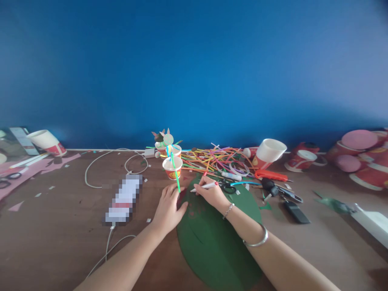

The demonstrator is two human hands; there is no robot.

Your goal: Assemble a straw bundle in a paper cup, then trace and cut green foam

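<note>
My right hand [210,193] is closed around a white pen with a red cap end [209,186], its tip pointing left above the upper edge of a dark green sheet [209,242]. My left hand [169,208] lies at the sheet's upper left with fingers and thumb apart. A small dark red piece [182,197] shows between the hands, partly hidden by the left fingers. Just beyond my left hand stands a red and white paper cup [172,167], with a green straw [177,178] reaching down towards my fingertips.
Behind lie many coloured straws [209,159], black scissors [227,187] and a glue stick [231,176]. To the right are a large cup [269,151], an orange tool [273,175] and keys [269,186]. A phone [124,198] with its cable is on the left. Pink paper [33,173] lies far left.
</note>
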